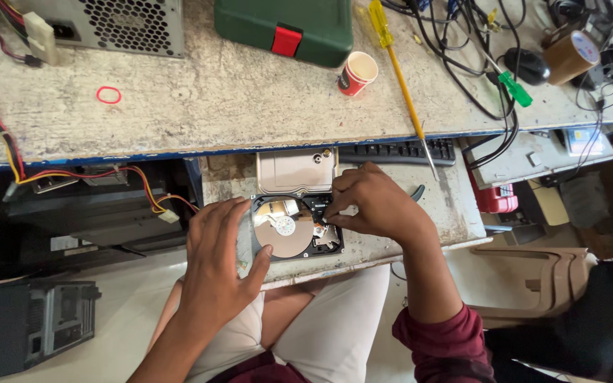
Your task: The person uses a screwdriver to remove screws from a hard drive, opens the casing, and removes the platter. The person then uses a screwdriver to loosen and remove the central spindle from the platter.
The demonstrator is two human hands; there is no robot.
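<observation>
Shiny platter showing — the opened hard drive [294, 227] sits on the pull-out shelf [455, 206] under the bench [214, 99]. Left hand [216, 259] grips its edge, right hand [374, 202] fingertips pinch something small inside — can't tell what.

left hand [214, 262] steadying opened hard drive [294, 227], right hand [374, 202] seemingly pinching

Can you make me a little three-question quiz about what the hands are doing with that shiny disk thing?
1. True or false: the left hand steadies the opened hard drive by its edge.
2. What lies just behind the drive? A) its removed metal cover B) a plate C) a book
3. Fill in: the right hand pinches a small part beside the shiny ____.

Key: 1 true; 2 A; 3 platter. Farther back on the bench stand a red paper cup and a yellow screwdriver.
</observation>
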